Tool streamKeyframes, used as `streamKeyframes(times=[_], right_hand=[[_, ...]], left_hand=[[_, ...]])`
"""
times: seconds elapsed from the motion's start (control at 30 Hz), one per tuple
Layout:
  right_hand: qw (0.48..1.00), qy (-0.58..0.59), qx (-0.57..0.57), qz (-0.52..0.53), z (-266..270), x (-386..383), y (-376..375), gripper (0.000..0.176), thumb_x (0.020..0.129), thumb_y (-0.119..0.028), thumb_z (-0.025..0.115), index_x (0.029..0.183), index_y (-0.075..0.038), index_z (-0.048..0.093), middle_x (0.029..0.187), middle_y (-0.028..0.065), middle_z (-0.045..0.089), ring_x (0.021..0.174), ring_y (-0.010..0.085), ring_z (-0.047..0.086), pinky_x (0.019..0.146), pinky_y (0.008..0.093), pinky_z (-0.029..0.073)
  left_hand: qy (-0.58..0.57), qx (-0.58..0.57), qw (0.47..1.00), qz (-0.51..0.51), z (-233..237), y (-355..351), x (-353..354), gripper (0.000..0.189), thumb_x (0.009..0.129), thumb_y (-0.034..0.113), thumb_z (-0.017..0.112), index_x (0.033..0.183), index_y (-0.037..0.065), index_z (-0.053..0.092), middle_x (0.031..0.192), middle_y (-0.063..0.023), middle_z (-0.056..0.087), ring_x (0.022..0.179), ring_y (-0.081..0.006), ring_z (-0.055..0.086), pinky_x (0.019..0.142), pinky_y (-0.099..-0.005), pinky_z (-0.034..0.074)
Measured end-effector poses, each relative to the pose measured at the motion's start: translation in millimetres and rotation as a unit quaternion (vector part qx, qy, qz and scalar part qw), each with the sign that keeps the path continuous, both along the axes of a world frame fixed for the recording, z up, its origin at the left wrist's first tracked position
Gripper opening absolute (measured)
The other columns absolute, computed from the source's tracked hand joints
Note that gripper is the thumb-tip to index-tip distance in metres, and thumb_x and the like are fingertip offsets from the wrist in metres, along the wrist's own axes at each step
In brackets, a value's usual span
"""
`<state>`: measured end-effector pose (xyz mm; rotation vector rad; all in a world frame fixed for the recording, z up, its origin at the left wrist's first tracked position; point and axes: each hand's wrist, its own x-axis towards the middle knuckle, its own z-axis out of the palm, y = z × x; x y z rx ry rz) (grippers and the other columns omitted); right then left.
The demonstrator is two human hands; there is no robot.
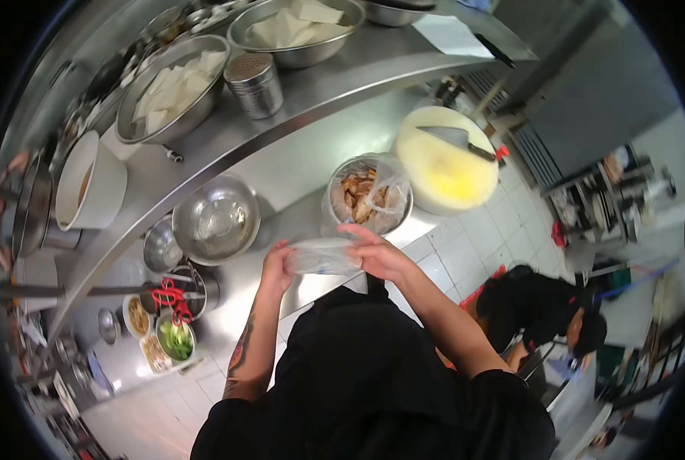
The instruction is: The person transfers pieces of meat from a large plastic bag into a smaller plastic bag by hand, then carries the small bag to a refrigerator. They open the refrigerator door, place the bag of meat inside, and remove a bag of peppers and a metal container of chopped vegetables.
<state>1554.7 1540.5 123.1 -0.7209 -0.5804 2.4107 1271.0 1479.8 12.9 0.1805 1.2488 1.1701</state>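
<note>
A clear plastic bag is stretched between my two hands, just over the near edge of the steel counter. My left hand grips its left end. At the other end, my right hand pinches the plastic, thumb and fingers closed on it. Beyond my right hand stands a steel bowl lined with another clear bag; brown pieces of meat lie inside. An empty-looking steel bowl sits up and left of my left hand.
A cleaver rests on a thick round chopping block at the right. On the shelf are bowls of white slabs and a shaker. Red-handled scissors lie near the green vegetables. A person bends down at right.
</note>
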Motion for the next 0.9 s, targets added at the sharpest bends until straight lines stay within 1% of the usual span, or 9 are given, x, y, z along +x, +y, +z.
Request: streamKeyframes(times=[0.13, 0.2, 0.27, 0.33, 0.43, 0.5, 0.6, 0.83, 0.9], right_hand=[[0.830, -0.230, 0.468, 0.201, -7.6, -18.8, 74.8, 0.032, 0.093, -0.005, 0.061, 0.123, -0.009, 0.072, 0.097, 0.0065, 0.069, 0.089, 0.0198, 0.067, 0.082, 0.0350, 0.054], [0.539, -0.437, 0.713, 0.101, -12.3, -44.0, 102.1, 0.026, 0.091, -0.009, 0.062, 0.116, -0.005, 0.072, 0.091, 0.0144, 0.071, 0.089, 0.0281, 0.071, 0.079, 0.0409, 0.056], [0.485, -0.451, 0.731, 0.161, 4.1, -77.1, 105.9, 0.024, 0.092, -0.013, 0.062, 0.113, -0.003, 0.071, 0.094, 0.0176, 0.070, 0.090, 0.0319, 0.071, 0.078, 0.0430, 0.055], [0.435, -0.465, 0.741, 0.213, 1.4, -98.3, 93.2, 0.024, 0.093, -0.017, 0.062, 0.109, -0.002, 0.071, 0.097, 0.0208, 0.070, 0.091, 0.0357, 0.070, 0.078, 0.0451, 0.055], [0.486, -0.492, 0.666, 0.280, -42.4, -119.6, 86.3, 0.016, 0.084, -0.018, 0.073, 0.097, -0.010, 0.078, 0.123, 0.0212, 0.059, 0.099, 0.0392, 0.069, 0.082, 0.0546, 0.051], [0.300, -0.548, 0.756, 0.196, -84.3, -121.4, 69.6, 0.022, 0.083, -0.021, 0.071, 0.103, -0.011, 0.077, 0.130, 0.0219, 0.057, 0.115, 0.0379, 0.061, 0.088, 0.0594, 0.047], [0.240, -0.484, 0.829, 0.144, -80.5, -111.9, 72.7, 0.025, 0.083, -0.024, 0.071, 0.104, -0.014, 0.078, 0.139, 0.0216, 0.054, 0.127, 0.0370, 0.052, 0.098, 0.0599, 0.042], [0.440, -0.393, 0.807, 0.027, -9.9, -91.8, 58.1, 0.016, 0.082, -0.021, 0.073, 0.096, -0.015, 0.079, 0.134, 0.0141, 0.060, 0.124, 0.0360, 0.054, 0.107, 0.0584, 0.038], [0.575, -0.315, 0.753, -0.049, -5.5, -82.4, 70.1, 0.018, 0.079, -0.016, 0.076, 0.097, -0.015, 0.078, 0.122, 0.0124, 0.067, 0.111, 0.0352, 0.062, 0.099, 0.0500, 0.048]], left_hand=[[-0.201, 0.097, 0.964, 0.145, 26.9, -20.0, 18.1, 0.035, 0.091, 0.004, 0.061, 0.125, 0.011, 0.064, 0.091, -0.0062, 0.065, 0.067, -0.0129, 0.056, 0.060, -0.0270, 0.047], [-0.066, 0.104, 0.991, 0.055, 57.6, -25.4, 27.9, 0.028, 0.091, 0.006, 0.064, 0.118, 0.009, 0.068, 0.091, -0.0080, 0.066, 0.069, -0.0166, 0.058, 0.062, -0.0298, 0.048], [0.069, 0.099, 0.992, -0.034, 77.7, -23.9, 42.4, 0.021, 0.091, 0.009, 0.066, 0.111, 0.006, 0.071, 0.091, -0.0098, 0.066, 0.070, -0.0204, 0.060, 0.065, -0.0327, 0.050], [0.628, 0.058, 0.774, -0.050, 92.9, -12.5, 54.4, 0.019, 0.090, 0.016, 0.071, 0.103, 0.003, 0.074, 0.092, -0.0156, 0.065, 0.080, -0.0288, 0.063, 0.073, -0.0398, 0.052], [0.687, -0.039, 0.723, -0.053, 52.0, -5.9, 37.0, 0.036, 0.085, 0.018, 0.074, 0.117, 0.004, 0.069, 0.111, -0.0231, 0.060, 0.096, -0.0384, 0.064, 0.082, -0.0452, 0.054], [0.701, -0.127, 0.694, -0.102, 21.6, -1.3, 29.3, 0.051, 0.078, 0.009, 0.072, 0.127, 0.009, 0.063, 0.124, -0.0241, 0.052, 0.106, -0.0438, 0.062, 0.089, -0.0479, 0.054], [0.704, -0.054, 0.705, -0.067, -0.2, -2.4, 19.9, 0.050, 0.075, 0.006, 0.070, 0.125, 0.007, 0.065, 0.124, -0.0246, 0.052, 0.106, -0.0445, 0.062, 0.089, -0.0485, 0.054], [0.648, -0.003, 0.742, -0.174, 15.6, -10.3, 1.6, 0.045, 0.079, 0.017, 0.072, 0.123, 0.006, 0.068, 0.128, -0.0291, 0.053, 0.104, -0.0448, 0.064, 0.092, -0.0464, 0.055], [0.627, 0.020, 0.759, -0.174, 13.5, -11.5, -2.2, 0.045, 0.081, 0.021, 0.073, 0.124, 0.007, 0.069, 0.127, -0.0298, 0.054, 0.103, -0.0438, 0.065, 0.092, -0.0454, 0.055]])
